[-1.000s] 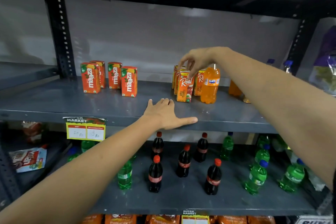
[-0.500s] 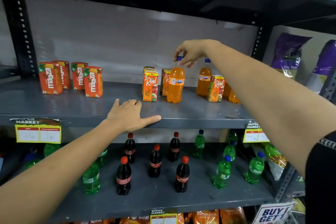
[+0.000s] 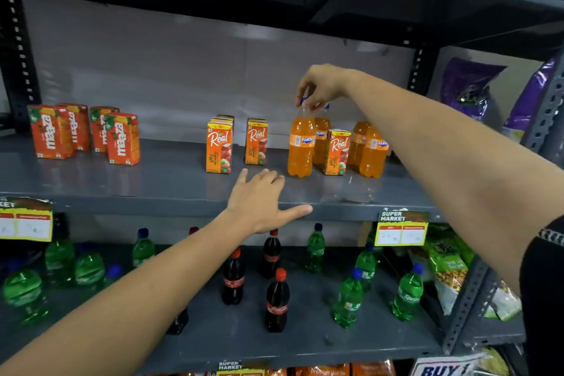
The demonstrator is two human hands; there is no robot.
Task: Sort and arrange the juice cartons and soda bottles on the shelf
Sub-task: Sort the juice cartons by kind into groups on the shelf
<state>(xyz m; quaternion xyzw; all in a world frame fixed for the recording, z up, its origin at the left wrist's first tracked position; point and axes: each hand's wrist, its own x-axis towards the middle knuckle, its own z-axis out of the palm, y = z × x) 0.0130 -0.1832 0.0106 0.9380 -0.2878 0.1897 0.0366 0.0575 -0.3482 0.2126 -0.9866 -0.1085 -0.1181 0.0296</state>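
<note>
The upright Fanta bottle (image 3: 301, 143) is pinched at its cap from directly above by the right hand (image 3: 320, 87), while the left hand (image 3: 262, 203) is rested flat, fingers spread and empty, on the shelf (image 3: 152, 183).

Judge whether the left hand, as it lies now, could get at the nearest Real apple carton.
Probably yes. The left hand lies flat on the shelf edge, with only bare shelf between it and the Real apple carton just beyond its fingertips.

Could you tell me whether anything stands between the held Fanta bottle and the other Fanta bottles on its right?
Yes: a Real carton stands between the held Fanta bottle, gripped by the right hand, and the front Fanta bottle.
</note>
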